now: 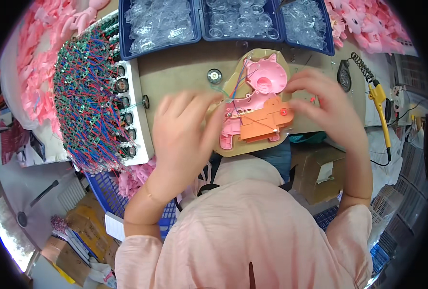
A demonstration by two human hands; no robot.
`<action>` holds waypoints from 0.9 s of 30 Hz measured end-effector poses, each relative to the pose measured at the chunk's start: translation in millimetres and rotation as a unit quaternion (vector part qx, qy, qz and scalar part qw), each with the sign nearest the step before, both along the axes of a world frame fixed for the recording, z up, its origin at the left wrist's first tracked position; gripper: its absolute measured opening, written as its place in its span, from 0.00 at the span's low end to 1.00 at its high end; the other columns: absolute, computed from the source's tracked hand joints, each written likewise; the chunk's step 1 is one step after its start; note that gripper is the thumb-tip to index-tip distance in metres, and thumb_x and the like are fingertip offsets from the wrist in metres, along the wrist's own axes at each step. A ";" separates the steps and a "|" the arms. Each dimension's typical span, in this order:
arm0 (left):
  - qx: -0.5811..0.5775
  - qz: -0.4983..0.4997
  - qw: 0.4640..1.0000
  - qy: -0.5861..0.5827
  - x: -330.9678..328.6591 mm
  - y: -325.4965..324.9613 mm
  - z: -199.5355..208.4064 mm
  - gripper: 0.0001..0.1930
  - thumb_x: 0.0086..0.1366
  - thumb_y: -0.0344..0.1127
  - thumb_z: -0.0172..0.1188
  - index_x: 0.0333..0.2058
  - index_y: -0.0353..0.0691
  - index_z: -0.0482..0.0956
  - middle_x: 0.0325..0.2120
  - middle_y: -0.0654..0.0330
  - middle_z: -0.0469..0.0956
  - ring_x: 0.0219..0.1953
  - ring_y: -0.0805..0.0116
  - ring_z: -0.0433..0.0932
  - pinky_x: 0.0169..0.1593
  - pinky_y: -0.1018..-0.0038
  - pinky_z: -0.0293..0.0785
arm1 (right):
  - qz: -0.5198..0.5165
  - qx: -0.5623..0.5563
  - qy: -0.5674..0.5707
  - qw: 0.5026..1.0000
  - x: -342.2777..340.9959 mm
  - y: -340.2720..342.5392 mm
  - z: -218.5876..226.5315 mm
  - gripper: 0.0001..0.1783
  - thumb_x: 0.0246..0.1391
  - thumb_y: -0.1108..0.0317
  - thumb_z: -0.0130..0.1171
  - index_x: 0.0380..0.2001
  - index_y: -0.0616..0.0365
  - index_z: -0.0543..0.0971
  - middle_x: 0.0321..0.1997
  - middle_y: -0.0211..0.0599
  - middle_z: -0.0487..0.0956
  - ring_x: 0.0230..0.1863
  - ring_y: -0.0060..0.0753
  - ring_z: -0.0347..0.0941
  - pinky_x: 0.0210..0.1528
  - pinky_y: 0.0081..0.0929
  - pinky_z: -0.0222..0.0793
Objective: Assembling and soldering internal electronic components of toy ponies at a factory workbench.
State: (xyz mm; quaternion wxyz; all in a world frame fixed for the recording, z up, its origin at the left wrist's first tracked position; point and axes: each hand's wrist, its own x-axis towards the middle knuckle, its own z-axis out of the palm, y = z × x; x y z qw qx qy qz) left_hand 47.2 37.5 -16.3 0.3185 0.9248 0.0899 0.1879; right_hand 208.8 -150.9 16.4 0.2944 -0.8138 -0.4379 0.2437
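Observation:
A pink animal-shaped toy shell half [268, 76] lies hollow side up in a tan fixture board [240, 150]. An orange flat piece [260, 124] with a red round part [284, 111] covers its lower body. Blue and red wires [240, 79] cross the shell's left side. My left hand [182, 125] is at that side, fingertips close to the wires; motion smears them, and whether they pinch a wire is unclear. On the other side, my right hand [327, 103] hovers by the shell's head and the orange piece, thumb and fingers apart, holding nothing visible.
Wired circuit boards and small round speakers fill a white foam tray [144, 139] at the left. Blue bins [161, 50] of clear plastic parts stand behind. A loose round speaker [214, 75] lies on the table. A yellow soldering iron [380, 103] hangs at the right. Pink shells pile around.

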 end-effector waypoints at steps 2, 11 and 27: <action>0.063 0.036 0.997 -0.003 27.1 -9.8 -5.3 0.05 0.53 0.31 0.61 0.29 0.39 0.77 0.29 0.57 0.73 0.32 0.58 0.69 0.37 0.67 0.63 | 0.018 0.012 0.008 1.000 -3.4 0.7 -6.1 0.08 0.46 0.72 0.58 0.31 0.64 0.75 0.37 0.37 0.74 0.38 0.32 0.71 0.41 0.24 0.66; -0.440 0.004 0.893 0.091 35.0 -12.9 -27.0 0.07 0.60 0.29 0.58 0.34 0.32 0.73 0.28 0.64 0.76 0.32 0.80 0.73 0.38 0.83 0.68 | 0.029 0.064 -0.032 0.997 -72.9 -36.6 -19.3 0.07 0.44 0.74 0.61 0.27 0.60 0.74 0.33 0.37 0.73 0.35 0.38 0.71 0.36 0.28 0.67; -0.356 0.019 0.933 0.055 44.4 -13.2 -37.5 0.10 0.55 0.31 0.61 0.34 0.33 0.78 0.21 0.58 0.74 0.24 0.69 0.73 0.30 0.74 0.69 | -0.009 0.221 0.003 0.975 -1.6 41.1 -33.5 0.05 0.50 0.75 0.57 0.32 0.63 0.75 0.37 0.34 0.74 0.38 0.21 0.71 0.39 0.18 0.67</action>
